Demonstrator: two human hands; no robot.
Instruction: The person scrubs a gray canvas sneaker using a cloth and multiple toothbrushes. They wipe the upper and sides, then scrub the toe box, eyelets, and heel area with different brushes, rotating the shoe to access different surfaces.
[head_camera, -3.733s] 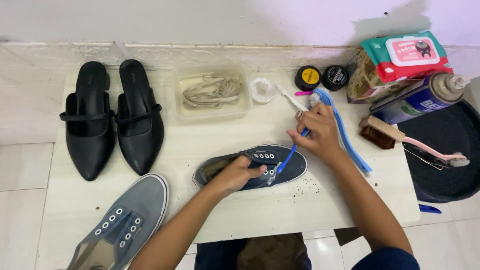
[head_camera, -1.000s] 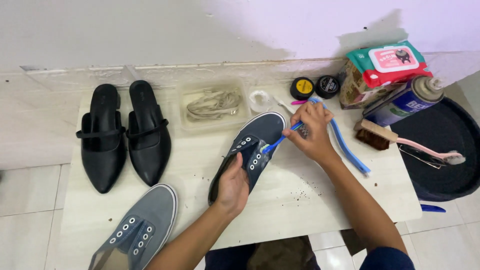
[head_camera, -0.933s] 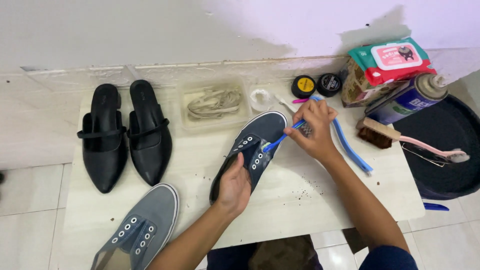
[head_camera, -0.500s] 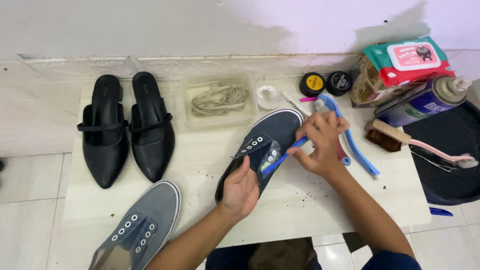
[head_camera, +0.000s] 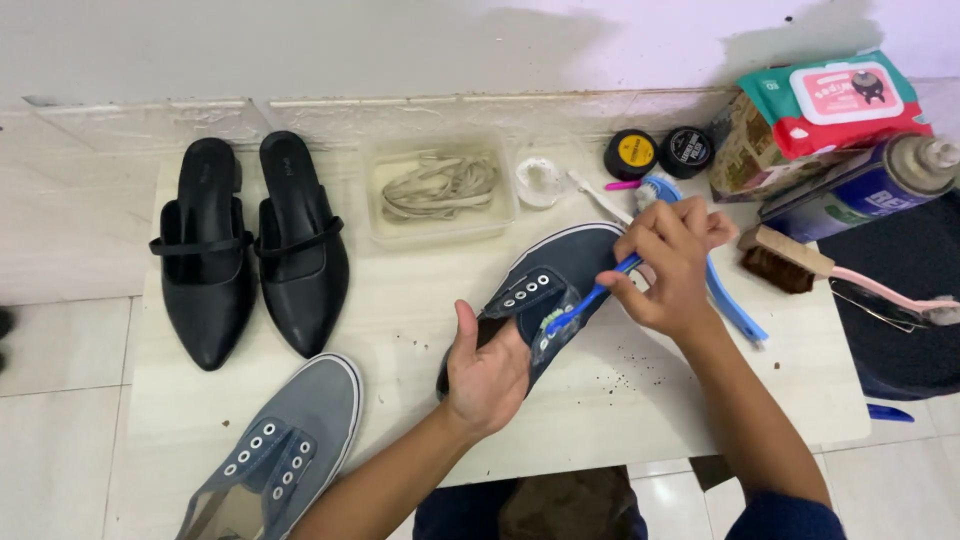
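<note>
At table centre, your left hand (head_camera: 487, 372) grips the near heel end of the dark navy sneaker (head_camera: 545, 290), fingers closed around it, toe pointing far-right. Your right hand (head_camera: 672, 265) is closed on a blue toothbrush (head_camera: 590, 297), bristle end on the eyelet strip beside the tongue. Step looks like scrubbing the lace area; the next stroke likely calls for short passes along the eyelets while the left hand keeps the shoe steady. Long blue brush (head_camera: 725, 295) lies just right of your right hand, partly under it, wooden brush (head_camera: 785, 262) further right, so little swing room there. Tray of laces (head_camera: 438, 188) sits just beyond the toe. Grey sneaker (head_camera: 280, 445) lies near-left, overhanging the near table edge (head_camera: 640, 455); black flats (head_camera: 250, 250) far-left, well apart. Open tabletop sits between the shoe and the near edge, speckled with dirt.
</note>
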